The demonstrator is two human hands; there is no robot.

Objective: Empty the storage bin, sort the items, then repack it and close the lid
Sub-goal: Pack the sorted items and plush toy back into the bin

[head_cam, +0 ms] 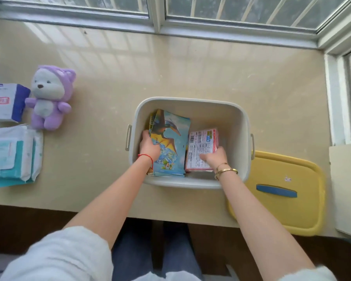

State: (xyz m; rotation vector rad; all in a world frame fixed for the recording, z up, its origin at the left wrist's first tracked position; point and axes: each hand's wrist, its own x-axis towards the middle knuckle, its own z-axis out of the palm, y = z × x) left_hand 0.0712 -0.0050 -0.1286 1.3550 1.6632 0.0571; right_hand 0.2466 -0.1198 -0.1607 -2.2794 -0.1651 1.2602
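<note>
Bin [190,102] sits dead center, lid [282,179] at its 4 o'clock, plush [49,98], box [6,102] and wipes [12,155] way over at 9.

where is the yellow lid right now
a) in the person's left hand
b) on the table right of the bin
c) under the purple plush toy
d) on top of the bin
b: the yellow lid lies flat on the table to the right of the open bin, while both hands are down inside the bin.
</note>
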